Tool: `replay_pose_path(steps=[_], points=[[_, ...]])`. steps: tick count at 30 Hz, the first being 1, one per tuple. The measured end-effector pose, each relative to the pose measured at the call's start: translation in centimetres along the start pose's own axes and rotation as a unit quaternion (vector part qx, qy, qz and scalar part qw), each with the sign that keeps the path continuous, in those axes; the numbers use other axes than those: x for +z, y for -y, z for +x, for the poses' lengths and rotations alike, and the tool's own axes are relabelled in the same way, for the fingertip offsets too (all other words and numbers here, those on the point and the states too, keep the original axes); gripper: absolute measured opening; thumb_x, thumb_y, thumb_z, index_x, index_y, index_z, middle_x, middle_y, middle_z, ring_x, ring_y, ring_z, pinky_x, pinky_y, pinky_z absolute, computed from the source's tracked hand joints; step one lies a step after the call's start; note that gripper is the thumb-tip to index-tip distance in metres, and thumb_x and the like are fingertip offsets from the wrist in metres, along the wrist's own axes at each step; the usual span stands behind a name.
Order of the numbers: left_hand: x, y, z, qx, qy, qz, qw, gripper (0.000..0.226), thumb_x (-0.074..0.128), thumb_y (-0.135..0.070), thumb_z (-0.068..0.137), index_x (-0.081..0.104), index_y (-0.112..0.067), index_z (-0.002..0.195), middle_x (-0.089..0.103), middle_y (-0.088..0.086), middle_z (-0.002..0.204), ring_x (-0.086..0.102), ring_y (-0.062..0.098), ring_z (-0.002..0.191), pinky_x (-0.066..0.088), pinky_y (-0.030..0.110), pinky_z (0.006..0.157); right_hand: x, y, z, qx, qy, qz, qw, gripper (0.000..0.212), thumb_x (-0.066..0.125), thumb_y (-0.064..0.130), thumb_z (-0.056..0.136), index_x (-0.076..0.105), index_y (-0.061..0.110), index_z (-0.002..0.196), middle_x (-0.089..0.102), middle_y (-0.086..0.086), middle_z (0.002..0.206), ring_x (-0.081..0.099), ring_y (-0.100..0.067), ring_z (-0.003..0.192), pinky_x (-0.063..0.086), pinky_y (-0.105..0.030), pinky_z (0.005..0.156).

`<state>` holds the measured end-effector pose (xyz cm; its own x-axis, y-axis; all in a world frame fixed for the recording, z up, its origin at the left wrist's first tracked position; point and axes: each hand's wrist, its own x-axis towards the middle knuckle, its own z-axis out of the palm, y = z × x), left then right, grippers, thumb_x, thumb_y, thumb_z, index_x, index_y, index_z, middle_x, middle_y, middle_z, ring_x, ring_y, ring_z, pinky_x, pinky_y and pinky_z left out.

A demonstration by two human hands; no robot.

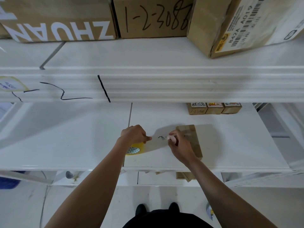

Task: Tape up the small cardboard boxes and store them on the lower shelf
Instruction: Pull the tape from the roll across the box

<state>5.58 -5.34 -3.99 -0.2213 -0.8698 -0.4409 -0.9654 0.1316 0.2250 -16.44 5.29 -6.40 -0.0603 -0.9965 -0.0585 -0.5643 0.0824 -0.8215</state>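
White shelves (82, 145) carry black marker scribbles. A yellow tape roll (134, 150) has a white-and-teal triangle pattern on its core. The small cardboard boxes (192, 140) are plain tan. Larger brown cartons (153, 18) above show white block lettering, black handwritten numbers and a white label with black barcodes.

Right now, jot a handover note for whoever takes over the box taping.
Left hand holds the yellowish clear tape roll, a stretch of tape pulled toward the right.
Right hand grips a small white cutter at the tape, beside the small brown cardboard box on the white shelf.
Three small labelled boxes sit at the shelf's back.
Left: cut, finish sealing, store the box.
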Motion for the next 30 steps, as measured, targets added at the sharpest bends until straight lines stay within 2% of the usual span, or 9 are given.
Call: replay_pose_path(steps=[6, 14, 19, 25, 30], points=[[0.03, -0.22, -0.05, -0.002, -0.003, 0.003, 1.0, 0.045, 0.062, -0.071, 0.082, 0.073, -0.03, 0.066, 0.068, -0.015, 0.08, 0.061, 0.013, 0.085, 0.042, 0.033, 0.076, -0.12, -0.12, 0.01, 0.006, 0.001, 0.0, 1.0, 0.012, 0.058, 0.029, 0.1, 0.057, 0.021, 0.109, 0.065, 0.009, 0.094, 0.06, 0.005, 0.083, 0.041, -0.004, 0.065], [-0.23, -0.17, -0.25, -0.009, 0.005, -0.008, 1.0, 0.043, 0.063, -0.069, 0.082, 0.074, -0.031, 0.067, 0.067, -0.016, 0.08, 0.059, 0.012, 0.084, 0.04, 0.033, 0.075, -0.24, -0.22, -0.32, 0.013, -0.018, 0.038, 0.999, 0.01, 0.058, 0.021, 0.099, 0.056, 0.026, 0.107, 0.064, 0.013, 0.094, 0.059, 0.004, 0.086, 0.044, -0.007, 0.066], [-0.37, -0.4, -0.39, -0.006, 0.005, -0.003, 1.0, 0.042, 0.063, -0.068, 0.083, 0.074, -0.03, 0.069, 0.069, -0.014, 0.083, 0.062, 0.014, 0.088, 0.043, 0.033, 0.077, -0.31, 0.13, -0.32, 0.007, 0.002, 0.02, 1.0, 0.009, 0.056, 0.025, 0.098, 0.057, 0.028, 0.106, 0.065, 0.013, 0.095, 0.061, 0.0, 0.087, 0.043, -0.012, 0.067], [-0.43, -0.33, -0.5, -0.007, 0.001, -0.008, 1.0, 0.042, 0.064, -0.067, 0.083, 0.074, -0.029, 0.068, 0.068, -0.013, 0.082, 0.061, 0.014, 0.086, 0.043, 0.033, 0.076, -0.05, 0.29, -0.1, -0.002, 0.012, 0.001, 1.0, 0.014, 0.056, 0.021, 0.099, 0.062, 0.021, 0.112, 0.063, 0.018, 0.093, 0.059, 0.012, 0.09, 0.043, -0.004, 0.068], [-0.42, -0.29, -0.55, -0.006, 0.002, -0.009, 1.0, 0.042, 0.063, -0.067, 0.083, 0.073, -0.029, 0.068, 0.068, -0.013, 0.081, 0.062, 0.014, 0.084, 0.044, 0.033, 0.076, -0.08, 0.21, -0.17, 0.001, 0.011, -0.002, 1.0, 0.014, 0.055, 0.021, 0.098, 0.063, 0.022, 0.11, 0.066, 0.013, 0.093, 0.06, 0.007, 0.087, 0.045, -0.005, 0.068]])
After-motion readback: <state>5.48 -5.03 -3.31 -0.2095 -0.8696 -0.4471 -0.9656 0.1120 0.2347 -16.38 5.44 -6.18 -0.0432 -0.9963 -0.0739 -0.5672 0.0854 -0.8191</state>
